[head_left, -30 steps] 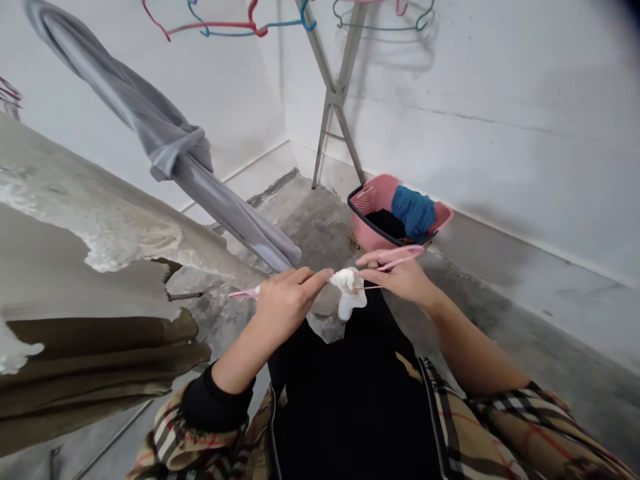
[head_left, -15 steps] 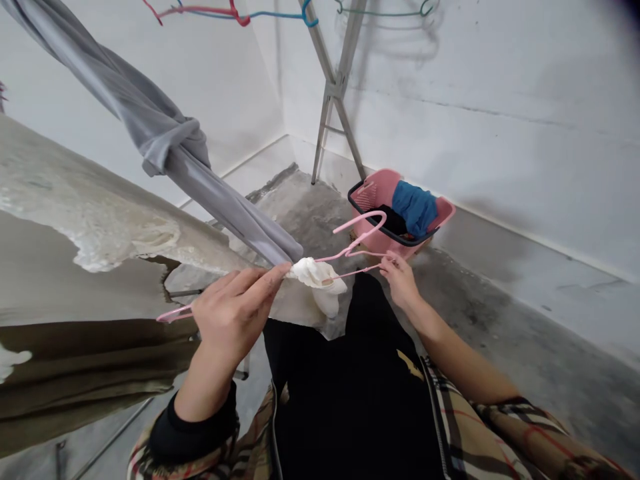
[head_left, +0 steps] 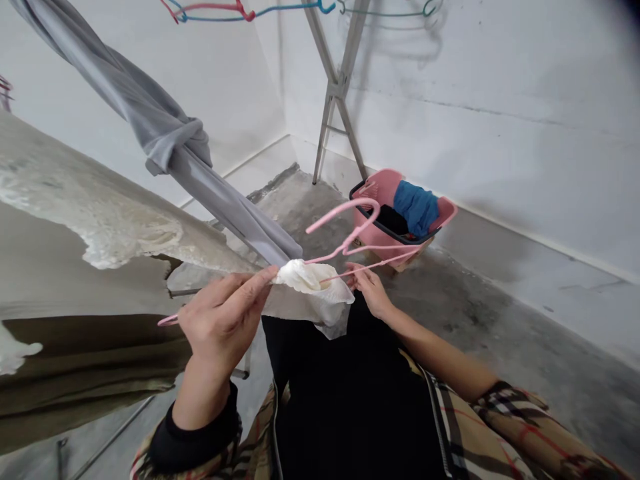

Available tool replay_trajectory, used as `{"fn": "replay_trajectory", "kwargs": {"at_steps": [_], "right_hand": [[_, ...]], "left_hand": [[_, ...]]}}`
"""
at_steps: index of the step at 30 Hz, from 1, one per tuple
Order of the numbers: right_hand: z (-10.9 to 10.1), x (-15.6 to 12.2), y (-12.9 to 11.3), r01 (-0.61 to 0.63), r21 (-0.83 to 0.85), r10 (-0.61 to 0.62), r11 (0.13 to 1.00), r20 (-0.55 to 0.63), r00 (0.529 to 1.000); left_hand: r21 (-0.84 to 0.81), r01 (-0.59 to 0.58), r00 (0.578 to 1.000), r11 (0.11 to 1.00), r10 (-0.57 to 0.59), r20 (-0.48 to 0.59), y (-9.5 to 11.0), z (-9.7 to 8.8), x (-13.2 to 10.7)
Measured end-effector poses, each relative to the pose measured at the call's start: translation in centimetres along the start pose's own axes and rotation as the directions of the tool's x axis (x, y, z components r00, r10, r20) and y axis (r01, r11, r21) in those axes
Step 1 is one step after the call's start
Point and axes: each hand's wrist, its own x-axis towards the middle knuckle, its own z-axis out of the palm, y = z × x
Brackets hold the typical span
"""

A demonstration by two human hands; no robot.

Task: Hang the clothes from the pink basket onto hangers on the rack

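My left hand [head_left: 223, 320] is closed on a bunched part of a white, lace-edged garment [head_left: 305, 275]. A pink clothes hanger [head_left: 353, 237] passes through the bunched cloth. Its hook and right end stick out to the right, and a short pink tip shows left of my left hand. My right hand [head_left: 371, 291] is just below the hanger's lower bar, beside the garment's right edge. Its fingers are bent and a little apart, with nothing visible between them. Whether the fingertips touch the cloth I cannot tell.
A twisted grey cloth [head_left: 175, 143] hangs diagonally at the left, above an olive cloth [head_left: 90, 367]. On the floor ahead stands a pink basket [head_left: 385, 247] with blue and black cloth in it. Behind are a metal rack leg [head_left: 337, 90] and red, blue and green hangers [head_left: 383, 12].
My right hand has let go of the hanger's right end and moved left and slightly down toward the garment. More of the hanger's right end shows. My left hand has shifted slightly left.
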Motion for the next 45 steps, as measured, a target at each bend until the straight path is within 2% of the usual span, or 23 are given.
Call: {"fn": "replay_trajectory", "kwargs": {"at_steps": [2, 4, 6, 8, 9, 11, 14, 17, 20, 24, 29, 33, 38, 41, 45], "right_hand": [[0.5, 0.6, -1.2, -0.047, -0.046, 0.051, 0.998, 0.092, 0.994], [0.8, 1.2, -2.0, -0.118, -0.111, 0.139, 0.987, 0.207, 0.968], [0.9, 1.5, -2.3, -0.195, -0.188, 0.249, 0.963, 0.326, 0.912], [0.7, 1.6, -2.2, -0.26, -0.234, 0.335, 0.937, 0.377, 0.864], [0.5, 1.5, -2.1, -0.279, -0.224, 0.346, 0.934, 0.363, 0.865], [0.1, 1.4, -2.0, -0.298, -0.147, 0.329, 0.943, 0.29, 0.899], [-0.8, 1.3, -2.2, -0.285, 0.053, 0.273, 0.957, 0.159, 0.949], [-1.8, 1.6, -2.8, -0.256, 0.27, 0.252, 0.928, 0.049, 0.967], [-2.5, 1.8, -3.6, -0.246, 0.457, 0.283, 0.855, -0.013, 0.959], [-2.9, 2.0, -5.0, -0.24, 0.641, 0.315, 0.729, -0.002, 0.949], [-3.4, 2.5, -6.2, -0.233, 0.626, 0.286, 0.744, 0.018, 0.958], [-4.3, 3.2, -6.2, -0.14, 0.587, 0.237, 0.797, -0.092, 0.967], [-5.8, 3.1, -6.9, 0.071, 0.42, 0.071, 0.905, -0.313, 0.947], [-6.7, 2.6, -8.1, 0.1, 0.366, 0.04, 0.925, -0.358, 0.933], [-7.3, 2.1, -9.4, 0.114, 0.285, 0.022, 0.952, -0.434, 0.901]], "left_hand": [[-0.039, -0.029, 0.999, 0.999, 0.03, 0.032, 0.3, 0.2, -0.1], [-0.067, -0.041, 0.997, 0.997, 0.044, 0.059, 0.6, 0.4, -0.2], [-0.073, -0.043, 0.997, 0.996, 0.048, 0.061, 0.8, 0.5, -0.3], [-0.062, -0.036, 0.998, 0.997, 0.039, 0.053, 0.8, 0.4, -0.4], [-0.055, -0.031, 0.998, 0.998, 0.033, 0.046, 0.6, 0.3, -0.5], [-0.051, -0.021, 0.999, 0.999, 0.022, 0.036, 0.1, 0.1, -0.9], [-0.072, 0.029, 0.999, 0.997, -0.028, 0.017, -0.9, 0.0, -2.0], [-0.063, 0.113, 0.993, 0.992, -0.115, -0.033, -1.9, 0.2, -3.3], [-0.005, 0.161, 0.983, 0.987, -0.16, -0.093, -2.8, 0.7, -4.3], [-0.009, 0.165, 0.973, 0.986, -0.164, -0.16, -3.7, 1.4, -5.2], [-0.026, 0.116, 0.977, 0.993, -0.119, -0.175, -4.1, 1.5, -6.1], [-0.038, 0.118, 0.972, 0.992, -0.123, -0.198, -3.9, 1.5, -6.5], [0.021, 0.12, 0.962, 0.993, -0.111, -0.25, -4.3, 1.4, -6.6], [0.113, 0.115, 0.961, 0.987, -0.082, -0.265, -4.8, 1.1, -6.9], [0.247, 0.097, 0.975, 0.964, -0.042, -0.219, -5.0, 0.9, -7.1]]}}
